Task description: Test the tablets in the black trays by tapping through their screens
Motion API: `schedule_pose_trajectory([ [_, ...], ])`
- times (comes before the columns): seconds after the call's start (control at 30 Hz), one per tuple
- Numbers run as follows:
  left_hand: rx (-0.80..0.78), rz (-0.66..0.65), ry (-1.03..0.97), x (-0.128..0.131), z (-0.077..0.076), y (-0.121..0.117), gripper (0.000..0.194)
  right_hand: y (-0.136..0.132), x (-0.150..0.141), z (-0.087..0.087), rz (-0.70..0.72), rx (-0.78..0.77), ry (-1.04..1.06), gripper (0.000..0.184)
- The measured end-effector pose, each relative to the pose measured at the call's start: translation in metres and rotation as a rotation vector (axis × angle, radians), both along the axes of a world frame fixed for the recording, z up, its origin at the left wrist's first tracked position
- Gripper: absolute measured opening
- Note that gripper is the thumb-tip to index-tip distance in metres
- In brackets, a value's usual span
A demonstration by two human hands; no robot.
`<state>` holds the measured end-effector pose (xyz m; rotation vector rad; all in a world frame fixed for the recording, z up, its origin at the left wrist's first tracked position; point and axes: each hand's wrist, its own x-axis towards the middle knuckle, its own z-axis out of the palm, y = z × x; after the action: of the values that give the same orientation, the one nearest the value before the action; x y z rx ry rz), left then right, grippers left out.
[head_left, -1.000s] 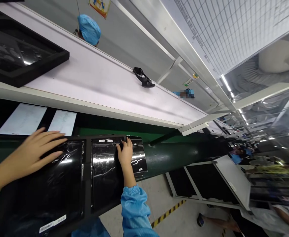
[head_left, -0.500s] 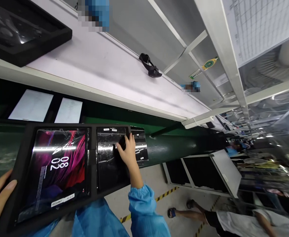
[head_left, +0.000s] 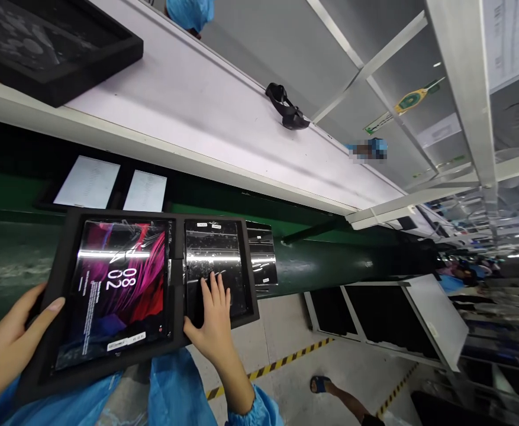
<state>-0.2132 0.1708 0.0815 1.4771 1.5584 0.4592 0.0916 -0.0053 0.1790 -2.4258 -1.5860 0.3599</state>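
Observation:
A black foam tray (head_left: 177, 284) with two compartments lies across the green surface before me. In its left compartment a tablet (head_left: 121, 296) is lit, showing a red and purple picture and the digits 08 02. The right compartment holds a dark tablet (head_left: 215, 251) with small white labels and a glossy, speckled face. My left hand (head_left: 23, 331) grips the tray's left edge, thumb on top and fingers partly hidden behind it. My right hand (head_left: 212, 319) lies with fingers spread over the lower part of the dark tablet, its thumb near the middle divider.
More dark glossy panels (head_left: 263, 254) sit just right of the tray. Behind it two lit white screens (head_left: 88, 180) stand under a white shelf (head_left: 206, 124) bearing another black foam tray (head_left: 94, 68) and a black strap (head_left: 286, 106). A wheeled-looking rack (head_left: 374, 313) and a person's leg (head_left: 345, 399) are at lower right.
My right hand has moved from the dark tablet's upper right edge down and left to its lower part. My left hand keeps its grip on the tray. The view has shifted slightly.

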Motion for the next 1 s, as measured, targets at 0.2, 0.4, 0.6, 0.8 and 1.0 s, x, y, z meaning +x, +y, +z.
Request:
schedule_pose_trajectory([
  [0.2,-0.022,-0.014,-0.108,0.012,0.02,0.001,0.069,0.005,-0.004,-0.001,-0.034,0.024,-0.015,0.074],
  [0.4,0.084,-0.14,-0.148,0.008,0.023,0.003,0.069,0.005,0.0,-0.003,-0.059,0.083,-0.021,0.078],
  [0.6,0.642,-0.372,-0.024,-0.005,0.036,0.021,0.049,-0.008,-0.004,-0.011,-0.16,0.313,0.083,0.063],
  [0.8,1.011,-0.641,0.138,0.008,0.043,0.037,0.039,-0.029,-0.036,-0.023,-0.464,0.583,0.12,0.041],
  [1.0,1.039,-0.987,0.052,0.083,0.064,-0.017,0.039,-0.027,-0.047,-0.021,-0.547,0.663,0.089,0.036],
])
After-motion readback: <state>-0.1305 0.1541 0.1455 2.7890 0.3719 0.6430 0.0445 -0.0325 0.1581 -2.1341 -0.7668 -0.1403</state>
